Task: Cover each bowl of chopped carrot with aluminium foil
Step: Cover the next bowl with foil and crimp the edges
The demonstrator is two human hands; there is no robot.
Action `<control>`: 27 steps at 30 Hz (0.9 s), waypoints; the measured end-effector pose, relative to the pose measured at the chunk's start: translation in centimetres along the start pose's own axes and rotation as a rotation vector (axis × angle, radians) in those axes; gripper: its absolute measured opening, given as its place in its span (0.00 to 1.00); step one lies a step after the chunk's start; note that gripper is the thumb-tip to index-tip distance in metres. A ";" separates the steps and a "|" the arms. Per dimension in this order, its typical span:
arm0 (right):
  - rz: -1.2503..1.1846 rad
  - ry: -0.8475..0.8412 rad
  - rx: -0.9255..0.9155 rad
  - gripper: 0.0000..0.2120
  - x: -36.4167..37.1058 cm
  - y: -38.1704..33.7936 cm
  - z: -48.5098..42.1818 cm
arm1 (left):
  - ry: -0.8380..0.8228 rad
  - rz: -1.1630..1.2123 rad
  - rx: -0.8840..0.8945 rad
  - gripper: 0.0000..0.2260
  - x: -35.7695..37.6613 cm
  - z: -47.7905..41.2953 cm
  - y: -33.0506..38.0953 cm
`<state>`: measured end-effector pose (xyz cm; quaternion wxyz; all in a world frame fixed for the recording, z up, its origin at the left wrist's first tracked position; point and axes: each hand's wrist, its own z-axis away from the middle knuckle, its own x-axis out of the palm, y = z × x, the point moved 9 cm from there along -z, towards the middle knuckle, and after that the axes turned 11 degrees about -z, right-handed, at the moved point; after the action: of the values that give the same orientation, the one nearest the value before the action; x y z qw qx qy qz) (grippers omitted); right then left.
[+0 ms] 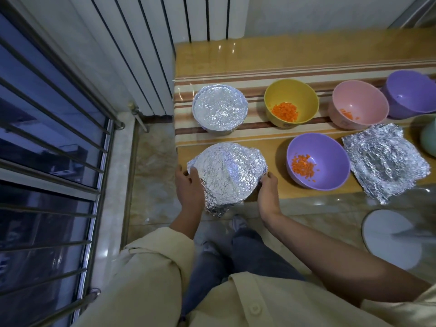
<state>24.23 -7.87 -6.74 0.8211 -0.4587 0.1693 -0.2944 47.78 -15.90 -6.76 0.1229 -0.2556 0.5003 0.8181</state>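
You have two bowls under foil, the covered back bowl and the covered front bowl. Four open bowls stand beside them: one yellow bowl, one pink bowl and two purple, the near purple bowl and the far purple bowl. Chopped carrot shows in three of them. There is one pile of loose foil; its sheets cannot be counted. Two hands show, your left hand and your right hand.

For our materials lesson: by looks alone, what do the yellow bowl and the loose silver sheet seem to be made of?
The yellow bowl looks like plastic or melamine with a semi-matt finish: even opaque colour, soft sheen, thin rim. The loose silver sheet looks like aluminium foil: shiny, with fine crinkles that hold their shape and scatter bright glints.
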 end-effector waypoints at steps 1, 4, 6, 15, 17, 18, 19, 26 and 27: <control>0.037 0.021 -0.048 0.16 -0.3 -1.0 0.1 | 0.066 -0.056 0.021 0.21 -0.7 0.0 0.4; 0.183 -0.001 -0.278 0.25 -0.1 -3.9 0.5 | 0.269 -0.279 0.147 0.23 -2.3 1.2 2.8; 0.310 -0.101 -0.498 0.25 1.3 -5.9 0.8 | 0.334 -0.376 0.319 0.23 -2.0 2.9 5.4; 1.017 -0.390 -0.896 0.24 6.9 -7.8 -1.1 | 0.148 -0.929 0.680 0.24 6.7 4.3 7.0; 1.158 -0.450 -0.931 0.26 8.4 -6.7 -1.0 | 0.130 -0.970 0.638 0.25 6.8 3.3 6.0; 1.215 -0.460 -0.931 0.27 8.8 -6.1 -1.1 | 0.119 -0.974 0.625 0.25 6.6 2.9 5.6; 1.252 -0.456 -0.916 0.29 9.0 -5.6 -1.3 | 0.114 -0.966 0.615 0.26 6.5 2.6 5.3; 1.166 -0.447 -0.840 0.29 8.5 -4.6 -1.9 | 0.102 -0.670 0.518 0.27 4.4 1.5 5.4; 1.099 -0.453 -0.823 0.29 8.5 -4.7 -2.0 | 0.097 -0.596 0.496 0.26 3.9 1.5 5.3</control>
<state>28.10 -16.50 -3.82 0.6262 -0.6290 0.2983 0.3510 41.68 -17.31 -4.30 0.3893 -0.3906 0.5921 0.5877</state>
